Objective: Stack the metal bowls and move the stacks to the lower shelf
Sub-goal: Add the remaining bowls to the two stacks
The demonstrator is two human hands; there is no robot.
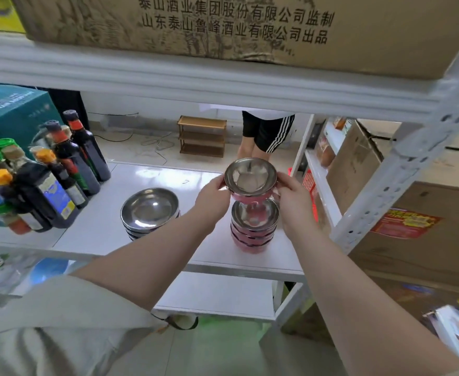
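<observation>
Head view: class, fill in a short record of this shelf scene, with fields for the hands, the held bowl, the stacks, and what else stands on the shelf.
left hand: grips the left rim of the held bowl
right hand: grips its right rim
held bowl: pink outside, raised just above the pink stack, not yet seated
pink stack: on the shelf, right side
silver stack: to its left, untouched
bottles: clustered at the shelf's left end
lower shelf: no bowls visible on it
</observation>
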